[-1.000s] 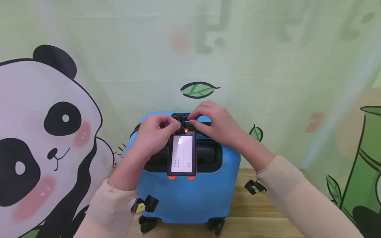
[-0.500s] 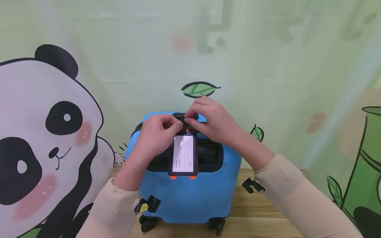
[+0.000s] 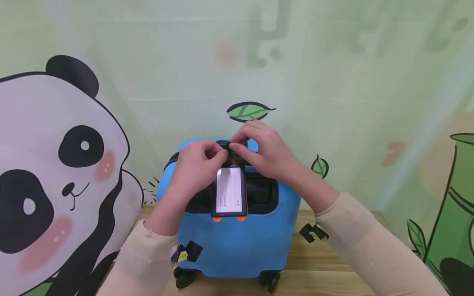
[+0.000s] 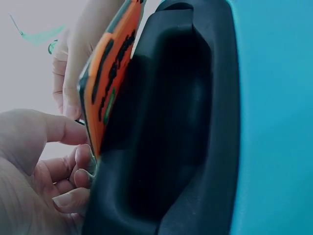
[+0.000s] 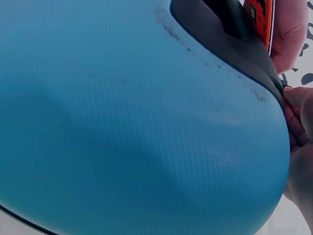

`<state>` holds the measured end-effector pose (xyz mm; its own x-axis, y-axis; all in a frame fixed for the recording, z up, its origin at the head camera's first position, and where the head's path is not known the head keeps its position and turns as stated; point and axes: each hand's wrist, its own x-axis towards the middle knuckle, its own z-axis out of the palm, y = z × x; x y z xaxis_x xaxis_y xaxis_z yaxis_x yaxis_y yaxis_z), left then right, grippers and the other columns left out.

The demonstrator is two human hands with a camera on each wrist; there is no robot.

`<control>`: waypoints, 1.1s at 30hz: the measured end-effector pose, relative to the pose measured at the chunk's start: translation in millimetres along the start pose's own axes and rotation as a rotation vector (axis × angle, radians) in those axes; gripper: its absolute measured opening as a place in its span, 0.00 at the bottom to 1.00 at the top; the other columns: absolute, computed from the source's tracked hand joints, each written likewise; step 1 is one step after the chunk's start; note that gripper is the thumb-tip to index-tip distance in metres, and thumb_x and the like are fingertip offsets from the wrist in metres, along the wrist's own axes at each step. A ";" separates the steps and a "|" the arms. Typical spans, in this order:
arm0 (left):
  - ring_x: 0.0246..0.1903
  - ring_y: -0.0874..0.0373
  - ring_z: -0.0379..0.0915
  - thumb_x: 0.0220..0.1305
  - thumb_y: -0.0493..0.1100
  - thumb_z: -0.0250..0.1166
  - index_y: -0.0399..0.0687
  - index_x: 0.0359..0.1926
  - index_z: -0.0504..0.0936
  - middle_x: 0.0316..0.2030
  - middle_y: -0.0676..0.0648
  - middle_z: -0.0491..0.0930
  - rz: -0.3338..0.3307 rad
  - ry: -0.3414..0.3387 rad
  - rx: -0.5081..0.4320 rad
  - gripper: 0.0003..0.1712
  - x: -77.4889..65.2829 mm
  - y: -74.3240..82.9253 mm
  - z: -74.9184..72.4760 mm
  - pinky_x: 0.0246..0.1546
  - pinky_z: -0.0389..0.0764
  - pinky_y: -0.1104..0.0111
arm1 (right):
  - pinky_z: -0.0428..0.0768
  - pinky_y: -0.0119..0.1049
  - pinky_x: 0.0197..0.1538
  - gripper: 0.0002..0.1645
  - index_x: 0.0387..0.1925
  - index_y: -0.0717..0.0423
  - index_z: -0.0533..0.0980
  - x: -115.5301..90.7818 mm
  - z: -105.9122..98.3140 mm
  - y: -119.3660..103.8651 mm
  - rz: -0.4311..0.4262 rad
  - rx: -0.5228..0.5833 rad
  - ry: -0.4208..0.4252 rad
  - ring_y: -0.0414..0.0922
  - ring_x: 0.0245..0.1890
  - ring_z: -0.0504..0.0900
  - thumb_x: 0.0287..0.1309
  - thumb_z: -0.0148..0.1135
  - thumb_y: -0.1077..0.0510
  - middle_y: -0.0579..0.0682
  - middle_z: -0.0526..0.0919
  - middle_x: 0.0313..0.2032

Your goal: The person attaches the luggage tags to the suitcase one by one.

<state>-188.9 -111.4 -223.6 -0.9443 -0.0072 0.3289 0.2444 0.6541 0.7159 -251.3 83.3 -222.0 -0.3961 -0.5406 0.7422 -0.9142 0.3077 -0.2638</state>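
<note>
A blue suitcase (image 3: 237,246) stands upright with a luggage tag (image 3: 230,191) hanging against its front, over the black handle recess (image 3: 263,191). The tag has a black frame and a white card; its orange back (image 4: 116,68) shows in the left wrist view. My left hand (image 3: 196,166) pinches the tag's black strap between thumb and forefinger, just above the tag. Close beside it, my right hand (image 3: 264,150) pinches the strap's upper part with thumb and fingertips, near the suitcase's black top handle (image 3: 224,143). Fingers hide most of the strap and how it is fastened.
The suitcase's black wheels (image 3: 185,278) rest on a wood-patterned surface (image 3: 318,263). Close behind hangs a pale green backdrop (image 3: 166,61) printed with a panda (image 3: 74,185) and leaves. Black clips (image 3: 314,233) sit at both sleeve cuffs.
My right hand has shifted a little left and up, closer to the left hand, and now pinches the strap. The tag has moved slightly right in view.
</note>
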 end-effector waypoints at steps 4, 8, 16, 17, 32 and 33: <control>0.38 0.48 0.78 0.76 0.46 0.64 0.42 0.45 0.89 0.38 0.43 0.86 -0.006 0.017 -0.027 0.12 -0.6 -2.1 1.1 0.39 0.82 0.60 | 0.83 0.43 0.50 0.04 0.41 0.61 0.84 -0.9 0.7 1.1 0.028 0.027 0.001 0.48 0.43 0.82 0.68 0.72 0.64 0.53 0.86 0.39; 0.39 0.48 0.78 0.76 0.47 0.65 0.43 0.46 0.88 0.38 0.43 0.86 -0.002 0.036 -0.048 0.13 -1.2 -3.6 2.0 0.39 0.82 0.61 | 0.83 0.43 0.50 0.04 0.41 0.62 0.84 -0.5 1.2 1.9 0.032 0.036 0.001 0.48 0.43 0.83 0.68 0.71 0.64 0.54 0.87 0.40; 0.35 0.48 0.77 0.76 0.46 0.64 0.43 0.43 0.88 0.34 0.43 0.84 0.009 0.054 -0.049 0.11 -0.9 -3.7 1.6 0.34 0.80 0.62 | 0.83 0.42 0.49 0.05 0.42 0.61 0.84 1.4 2.3 -0.2 -0.002 0.009 -0.020 0.47 0.42 0.83 0.67 0.72 0.64 0.53 0.87 0.39; 0.34 0.48 0.77 0.76 0.45 0.64 0.43 0.42 0.88 0.33 0.43 0.84 0.008 0.055 -0.046 0.11 -1.1 -3.1 1.5 0.34 0.80 0.62 | 0.83 0.42 0.49 0.05 0.42 0.61 0.84 1.6 2.7 -0.6 -0.010 0.008 -0.022 0.47 0.42 0.83 0.68 0.72 0.64 0.53 0.87 0.39; 0.32 0.49 0.78 0.77 0.45 0.65 0.43 0.40 0.85 0.30 0.44 0.83 -0.004 0.049 0.079 0.10 -5.6 0.3 2.0 0.32 0.80 0.63 | 0.85 0.46 0.53 0.06 0.44 0.63 0.83 -2.1 3.7 -2.9 0.118 0.127 0.018 0.48 0.43 0.85 0.69 0.70 0.64 0.55 0.87 0.41; 0.32 0.50 0.77 0.77 0.45 0.65 0.43 0.40 0.85 0.29 0.44 0.82 0.000 0.052 0.090 0.10 -6.4 0.3 2.1 0.31 0.79 0.63 | 0.85 0.47 0.54 0.06 0.44 0.63 0.83 -2.2 3.7 -3.5 0.124 0.139 0.018 0.48 0.43 0.85 0.70 0.70 0.64 0.54 0.87 0.41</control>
<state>-183.3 -109.5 -226.8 -0.9310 -0.0445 0.3622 0.2217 0.7196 0.6581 -247.6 80.5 -225.0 -0.5058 -0.4910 0.7093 -0.8621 0.2588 -0.4356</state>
